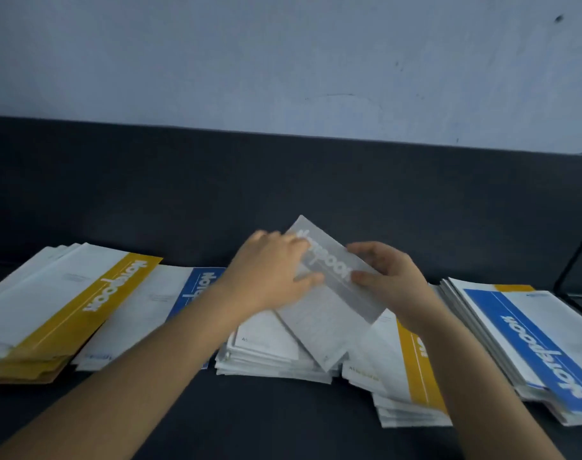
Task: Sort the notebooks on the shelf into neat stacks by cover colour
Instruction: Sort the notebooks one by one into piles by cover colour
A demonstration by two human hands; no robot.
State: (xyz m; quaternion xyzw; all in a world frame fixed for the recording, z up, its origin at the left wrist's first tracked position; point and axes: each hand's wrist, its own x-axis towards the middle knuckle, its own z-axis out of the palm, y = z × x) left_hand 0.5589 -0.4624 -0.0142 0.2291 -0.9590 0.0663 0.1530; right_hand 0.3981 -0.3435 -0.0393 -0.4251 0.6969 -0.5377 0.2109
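1. Holding a thin grey-banded paper notebook (332,287) between them, both bare hands work over the middle of the dark matte shelf surface (283,187)
2. The left hand (273,270) lies flat on the notebook's left part, fingers spread and thumb pressed on the white page area
3. The right hand (389,277) pinches the grey band from the right edge, thumb on top and fingers curled round it
4. The grey notebook sits tilted, its far corner raised toward the pale wall (283,61), its near end over a low white-covered stack of notebooks (269,356) in the centre
5. Far left stands a thick stack of yellow-banded white notebooks (84,303), fairly square
6. Just right of it, partly under the left forearm, lies a blue-banded white notebook (196,287)
7. Right of centre sits a stack topped by a yellow-banded notebook (412,370), partly hidden by the right forearm
8. Far right is a tall, loosely fanned pile topped by a blue-banded notebook (532,340), with a yellow edge showing beneath its far end
9. A thin black metal rod (578,254) crosses the right border
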